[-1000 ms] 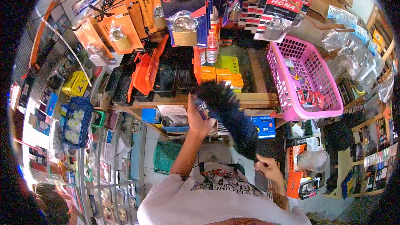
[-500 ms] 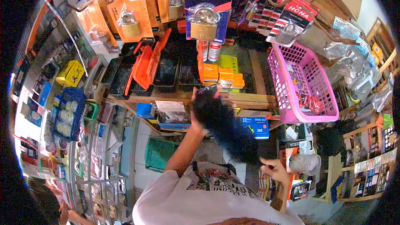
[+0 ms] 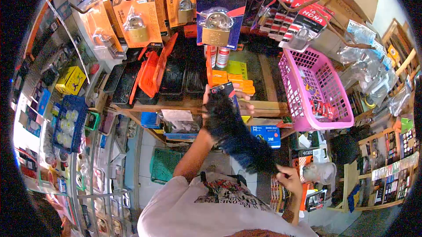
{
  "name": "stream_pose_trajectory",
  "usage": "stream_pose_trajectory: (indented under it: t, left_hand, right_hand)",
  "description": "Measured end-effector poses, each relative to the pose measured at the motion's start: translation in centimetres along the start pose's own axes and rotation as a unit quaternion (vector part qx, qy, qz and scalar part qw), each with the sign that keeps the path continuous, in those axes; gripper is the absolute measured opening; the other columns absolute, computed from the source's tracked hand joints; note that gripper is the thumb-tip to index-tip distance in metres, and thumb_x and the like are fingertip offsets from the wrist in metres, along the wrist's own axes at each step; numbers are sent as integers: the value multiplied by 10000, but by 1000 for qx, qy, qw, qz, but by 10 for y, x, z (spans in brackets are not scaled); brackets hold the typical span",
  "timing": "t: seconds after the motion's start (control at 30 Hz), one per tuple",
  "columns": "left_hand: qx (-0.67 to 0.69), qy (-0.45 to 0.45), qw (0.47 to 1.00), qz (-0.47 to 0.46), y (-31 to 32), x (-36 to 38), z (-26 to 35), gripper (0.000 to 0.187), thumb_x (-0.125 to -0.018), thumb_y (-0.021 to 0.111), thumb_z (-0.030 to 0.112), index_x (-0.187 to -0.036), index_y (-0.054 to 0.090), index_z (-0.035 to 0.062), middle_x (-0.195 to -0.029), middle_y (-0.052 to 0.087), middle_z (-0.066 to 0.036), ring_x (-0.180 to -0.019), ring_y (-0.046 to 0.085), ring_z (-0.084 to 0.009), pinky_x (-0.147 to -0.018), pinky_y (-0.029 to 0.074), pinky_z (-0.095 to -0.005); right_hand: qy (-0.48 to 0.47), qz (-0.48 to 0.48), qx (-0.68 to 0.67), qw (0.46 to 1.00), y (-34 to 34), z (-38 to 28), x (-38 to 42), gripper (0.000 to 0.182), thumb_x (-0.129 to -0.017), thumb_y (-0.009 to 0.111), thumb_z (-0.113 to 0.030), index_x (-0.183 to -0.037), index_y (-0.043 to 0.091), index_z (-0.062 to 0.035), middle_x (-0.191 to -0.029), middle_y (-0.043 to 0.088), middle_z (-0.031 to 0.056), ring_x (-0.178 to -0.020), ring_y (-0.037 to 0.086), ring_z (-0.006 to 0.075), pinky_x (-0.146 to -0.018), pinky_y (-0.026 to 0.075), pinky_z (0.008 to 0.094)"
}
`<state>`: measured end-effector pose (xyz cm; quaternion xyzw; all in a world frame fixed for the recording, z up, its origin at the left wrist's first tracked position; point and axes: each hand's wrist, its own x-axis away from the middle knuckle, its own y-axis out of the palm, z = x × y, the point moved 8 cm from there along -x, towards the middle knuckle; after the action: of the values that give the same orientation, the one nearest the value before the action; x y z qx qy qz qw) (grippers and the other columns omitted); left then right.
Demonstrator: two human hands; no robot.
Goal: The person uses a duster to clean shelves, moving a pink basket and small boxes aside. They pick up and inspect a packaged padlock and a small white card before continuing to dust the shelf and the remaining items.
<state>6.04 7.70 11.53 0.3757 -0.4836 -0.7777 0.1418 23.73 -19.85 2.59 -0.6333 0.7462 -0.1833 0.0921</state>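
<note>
My left hand (image 3: 206, 109) is closed around a dark carded pack (image 3: 223, 89) with a red mark, held in front of the shelf. Its lower part is hidden by a fluffy black feather duster (image 3: 244, 142), which lies across the pack and covers much of that hand. Down at the right, my right hand (image 3: 289, 179) is shut on the duster's handle end, with the fingers curled. Right above the pack hangs a carded brass padlock (image 3: 216, 34) on a dark blue card.
Orange padlock cards (image 3: 137, 21) hang from hooks overhead. A pink basket (image 3: 323, 123) stands at the right of the wooden shelf (image 3: 176, 106). Small orange boxes (image 3: 239, 86) sit behind the pack. A blue 3M box (image 3: 269, 138) is below, a green crate (image 3: 163, 166) on the floor.
More of the dark pack's face shows above the duster, which is less blurred. Both hands keep their holds. The whole view has shifted slightly.
</note>
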Motion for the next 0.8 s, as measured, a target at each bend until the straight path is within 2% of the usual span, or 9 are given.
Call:
stream_pose_trajectory:
  t: [0.1,0.13,0.17,0.2,0.37,0.4,0.5,0.6,0.8]
  left_hand:
    - [-12,64,969,238,0,7,5,750,-942,299,660,-1287,526,34,-1187,621,-171,-1118,597,-368,-1041,390,-573]
    - [14,71,969,238,-14,6,5,812,-905,309,714,-1284,511,24,-1121,622,-186,-1107,597,-391,-1018,400,-599]
    - [64,25,996,52,4,4,-3,803,-907,317,709,-1308,506,39,-1151,616,-187,-1129,591,-374,-1020,409,-577]
    - [29,0,1000,2,-2,3,-2,794,-909,315,707,-1307,510,48,-1155,613,-186,-1139,585,-364,-1018,410,-574]
    - [118,65,962,239,-20,4,4,763,-936,293,671,-1367,437,57,-1160,587,-267,-1037,597,-473,-929,429,-660]
    - [53,17,997,57,0,-6,5,727,-943,303,655,-1346,469,73,-1188,592,-237,-1078,588,-440,-961,424,-624]
    - [17,7,1000,-9,6,2,-2,702,-950,344,634,-1347,493,74,-1324,554,-185,-1186,550,-370,-1042,402,-546]
    - [-22,66,953,294,-12,27,-14,705,-944,340,634,-1338,484,67,-1257,582,-225,-1082,580,-460,-974,425,-602]
    - [7,31,993,110,24,18,5,816,-886,292,757,-1313,511,96,-1094,625,-146,-980,612,-341,-898,480,-548]
  right_hand:
    - [-23,53,-96,994,-1,21,1,362,-858,694,-37,-1217,646,-37,-768,683,48,-653,581,81,-623,495,256]
    - [-22,17,-73,997,3,23,1,342,-868,694,-56,-1204,643,-18,-782,690,51,-671,595,88,-644,505,265]
    - [-24,22,-61,998,2,22,3,274,-872,681,-50,-1138,647,9,-767,668,42,-658,576,80,-622,486,260]
    - [-27,26,-49,998,6,2,0,211,-876,669,-43,-1072,650,35,-752,646,33,-644,557,72,-601,467,254]
    - [-8,47,-35,998,12,10,-3,214,-884,665,-62,-1067,656,49,-729,635,26,-614,550,71,-572,461,258]
    - [8,9,-34,999,16,8,-4,245,-885,678,-86,-1096,661,38,-735,649,30,-636,559,72,-593,469,259]
    - [25,21,-95,995,20,21,-10,243,-892,692,-134,-1076,672,25,-710,640,22,-643,549,67,-585,458,251]
    - [7,31,-152,988,32,30,-22,208,-900,689,-163,-1000,673,19,-683,616,7,-626,529,59,-550,433,241]
    - [-73,-5,-31,997,72,39,-44,404,-904,666,-163,-651,368,-61,-593,405,-20,-556,381,57,-473,298,266]
